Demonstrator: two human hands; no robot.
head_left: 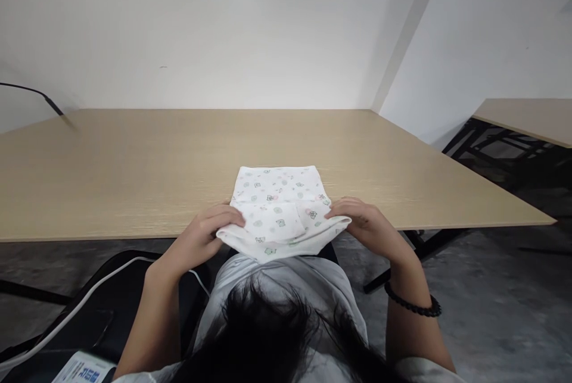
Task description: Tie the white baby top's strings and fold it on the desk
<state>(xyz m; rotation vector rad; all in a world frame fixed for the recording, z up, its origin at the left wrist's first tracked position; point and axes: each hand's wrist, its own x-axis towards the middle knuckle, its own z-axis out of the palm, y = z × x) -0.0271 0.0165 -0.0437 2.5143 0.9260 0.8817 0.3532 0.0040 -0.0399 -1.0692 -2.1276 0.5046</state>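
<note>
A white cloth (279, 186) printed with small green, grey and pink figures lies at the front edge of the table. Its far part rests flat, while the near part is folded and sags past the edge towards my body. On its left side my left hand (208, 231) pinches the cloth, with the fingers over the top and the thumb below. My right hand (367, 222) grips the opposite side, with the fingertips on the fabric. Parts of both hands' fingers are hidden by the folds.
The wooden table (156, 156) reaches back to a white wall (214, 49). A thin black cable or rod (53, 104) comes in at the left. Below left, a white cord (84, 299) crosses a black chair or bag (120, 293). Another table (527, 118) stands at the right.
</note>
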